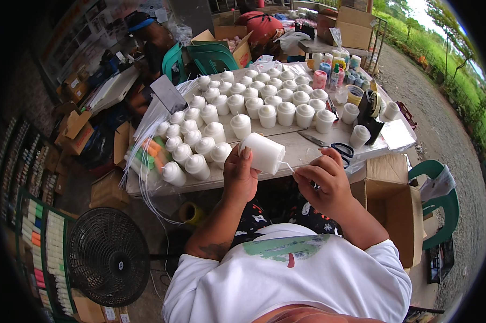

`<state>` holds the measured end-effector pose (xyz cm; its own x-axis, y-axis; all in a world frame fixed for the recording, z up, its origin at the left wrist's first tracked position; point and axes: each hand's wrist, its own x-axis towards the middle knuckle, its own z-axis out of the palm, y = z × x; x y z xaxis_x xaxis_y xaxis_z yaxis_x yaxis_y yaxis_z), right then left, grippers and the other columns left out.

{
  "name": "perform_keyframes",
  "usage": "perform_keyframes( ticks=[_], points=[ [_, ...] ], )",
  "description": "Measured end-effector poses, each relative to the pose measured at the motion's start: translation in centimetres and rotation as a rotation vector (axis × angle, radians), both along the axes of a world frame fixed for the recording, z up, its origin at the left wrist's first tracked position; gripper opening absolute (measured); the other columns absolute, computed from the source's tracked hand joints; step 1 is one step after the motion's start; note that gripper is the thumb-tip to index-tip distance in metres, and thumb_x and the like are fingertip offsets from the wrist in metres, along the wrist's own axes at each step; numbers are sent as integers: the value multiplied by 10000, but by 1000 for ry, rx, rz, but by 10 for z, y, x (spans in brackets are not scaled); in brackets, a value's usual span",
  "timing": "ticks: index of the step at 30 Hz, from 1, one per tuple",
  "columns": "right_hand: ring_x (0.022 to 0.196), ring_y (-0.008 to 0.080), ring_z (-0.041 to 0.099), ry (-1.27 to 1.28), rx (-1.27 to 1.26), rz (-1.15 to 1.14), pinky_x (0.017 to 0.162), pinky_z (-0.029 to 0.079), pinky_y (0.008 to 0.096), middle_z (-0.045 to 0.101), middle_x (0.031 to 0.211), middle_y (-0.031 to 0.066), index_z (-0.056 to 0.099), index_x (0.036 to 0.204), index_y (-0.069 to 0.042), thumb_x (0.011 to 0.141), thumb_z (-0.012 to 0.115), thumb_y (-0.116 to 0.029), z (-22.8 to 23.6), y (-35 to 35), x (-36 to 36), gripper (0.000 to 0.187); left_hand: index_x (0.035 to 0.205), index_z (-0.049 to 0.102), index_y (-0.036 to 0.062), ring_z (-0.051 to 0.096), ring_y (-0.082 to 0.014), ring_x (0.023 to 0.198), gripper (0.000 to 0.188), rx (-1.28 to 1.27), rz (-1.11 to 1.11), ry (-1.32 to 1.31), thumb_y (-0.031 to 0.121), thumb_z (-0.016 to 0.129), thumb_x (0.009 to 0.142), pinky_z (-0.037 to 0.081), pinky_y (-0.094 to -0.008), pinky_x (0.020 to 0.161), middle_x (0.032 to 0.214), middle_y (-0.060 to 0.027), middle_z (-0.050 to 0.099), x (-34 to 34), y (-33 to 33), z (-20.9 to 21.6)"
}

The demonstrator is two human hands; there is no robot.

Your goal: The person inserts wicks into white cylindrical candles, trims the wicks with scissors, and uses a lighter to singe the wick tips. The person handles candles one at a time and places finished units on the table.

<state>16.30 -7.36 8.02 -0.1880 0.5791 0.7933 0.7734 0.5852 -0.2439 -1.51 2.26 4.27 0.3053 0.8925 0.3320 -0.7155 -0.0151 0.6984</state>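
Surface [279, 134], pale, outdoor-side: rows of dome-topped candles [267, 116]; scissors [314, 140], one pair. White candle [263, 153], one, tilted, held in left hand [240, 175] near front edge; wick [287, 165] pinched by right hand [319, 180].

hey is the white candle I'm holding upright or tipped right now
Tipped. The candle lies nearly sideways in the left hand, and its wick slants out toward the right hand.
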Motion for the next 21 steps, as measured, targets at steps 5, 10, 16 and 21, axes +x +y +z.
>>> perform_keyframes(
  ticks=[5,10,16,21],
  points=[
    [708,164,589,-32,-25,-44,943,398,460,571,742,-13,647,945,-115,752,744,-70,0,-5,2,221,1219,538,-14,621,-161,990,449,25,-2,-11,309,632,922,518,-332,876,1099,-82,625,-1,2,-1],
    [730,165,612,42,-65,-31,938,403,462,613,760,-9,644,962,-109,755,746,-72,-4,-1,-2,234,1218,538,-22,619,-159,984,446,41,-15,5,302,629,924,512,-330,876,1091,-84,625,3,0,-4],
    [730,166,613,3,39,-47,932,412,453,618,763,-3,645,939,-104,743,746,-59,-18,5,-4,226,1213,544,-25,620,-157,964,436,4,2,8,290,632,924,506,-313,861,1085,-85,625,5,-2,-3],
    [727,168,603,-43,69,-70,928,418,448,606,768,4,637,916,-100,735,746,-62,-15,5,-5,215,1215,546,-15,619,-154,963,435,10,-9,34,282,648,914,509,-312,850,1078,-86,626,5,-2,-7]
  ],
)
